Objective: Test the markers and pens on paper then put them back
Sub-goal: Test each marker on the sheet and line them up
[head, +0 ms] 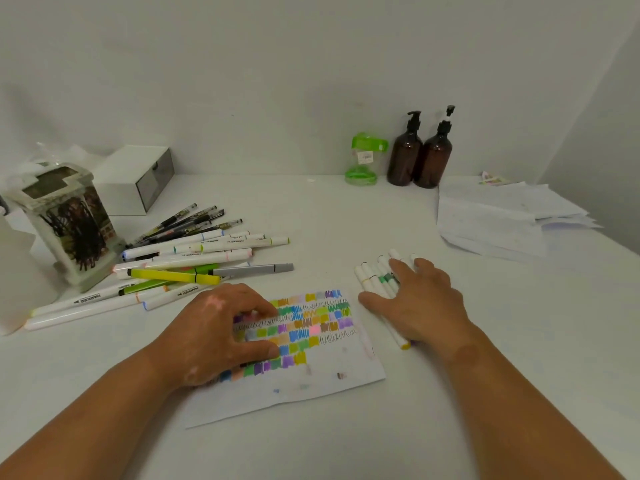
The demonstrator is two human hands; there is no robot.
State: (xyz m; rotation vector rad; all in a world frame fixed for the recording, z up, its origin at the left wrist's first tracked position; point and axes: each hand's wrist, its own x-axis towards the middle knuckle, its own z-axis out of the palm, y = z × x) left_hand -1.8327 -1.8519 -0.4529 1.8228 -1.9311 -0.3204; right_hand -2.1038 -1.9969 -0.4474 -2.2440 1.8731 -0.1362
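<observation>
A white sheet of paper (329,379) covered with rows of coloured swatches and black squiggles lies in front of me. My left hand (218,330) rests on its left part, bent fingertips and thumb touching the sheet, nothing seen in its grip. Just right of the paper my right hand (419,303) lies flat with spread fingers on a small group of white markers (372,278). A larger pile of white markers (207,247), several black pens (187,220), a yellow highlighter (173,276) and a grey pen (252,270) lies at the left.
A decorated holder (65,223) stands far left, a white box (135,178) behind it. By the back wall are a green container (365,157) and two brown pump bottles (419,157). Loose paper sheets (502,216) are stacked at the right.
</observation>
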